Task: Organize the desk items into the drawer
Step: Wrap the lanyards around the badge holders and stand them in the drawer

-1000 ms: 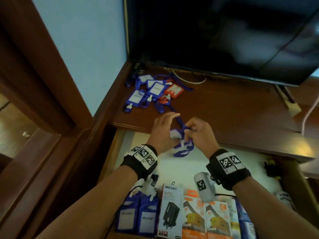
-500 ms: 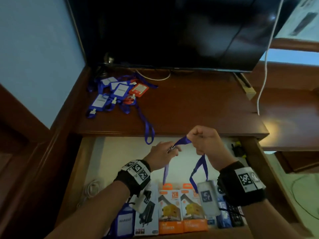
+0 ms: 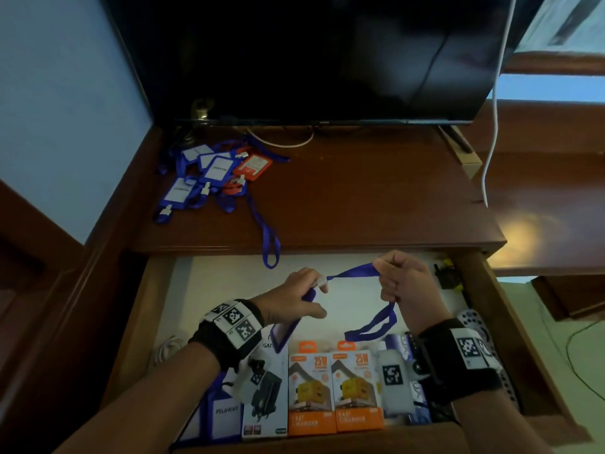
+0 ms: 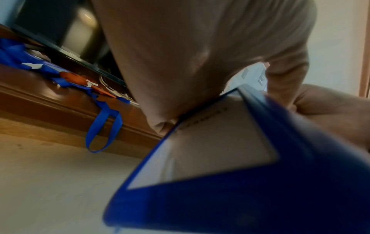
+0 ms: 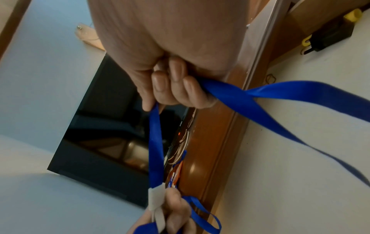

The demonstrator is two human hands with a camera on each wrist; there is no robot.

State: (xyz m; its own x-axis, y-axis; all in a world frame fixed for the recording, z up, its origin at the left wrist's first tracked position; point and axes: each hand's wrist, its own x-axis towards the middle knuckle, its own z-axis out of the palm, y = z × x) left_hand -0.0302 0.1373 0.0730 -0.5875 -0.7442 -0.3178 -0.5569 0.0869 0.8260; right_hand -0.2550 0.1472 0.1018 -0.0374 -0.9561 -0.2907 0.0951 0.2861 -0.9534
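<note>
Over the open drawer (image 3: pixel 154 309) my two hands stretch a blue lanyard (image 3: pixel 352 273) between them. My left hand (image 3: pixel 299 298) pinches its white clip (image 5: pixel 156 197) and holds the blue badge holder (image 4: pixel 220 155), which hangs under the palm. My right hand (image 3: pixel 401 280) grips the strap (image 5: pixel 280 91) in a fist, and the strap's loop (image 3: pixel 373 327) dangles below it. A pile of blue and orange badge holders with lanyards (image 3: pixel 212 173) lies at the desk's back left. One blue loop (image 3: pixel 270 247) from that pile hangs over the desk's front edge.
Boxed chargers (image 3: pixel 334 391), a white adapter box (image 3: pixel 265 388) and blue badge holders (image 3: pixel 222 411) line the drawer's front. A black and yellow plug (image 3: pixel 445 273) lies at the drawer's back right, a white cable (image 3: pixel 167 350) at its left. A dark monitor (image 3: pixel 311 57) stands behind the desk (image 3: pixel 376 198).
My hands have drawn apart, so the strap runs taut between them. The right hand has moved right and the hanging loop has shortened.
</note>
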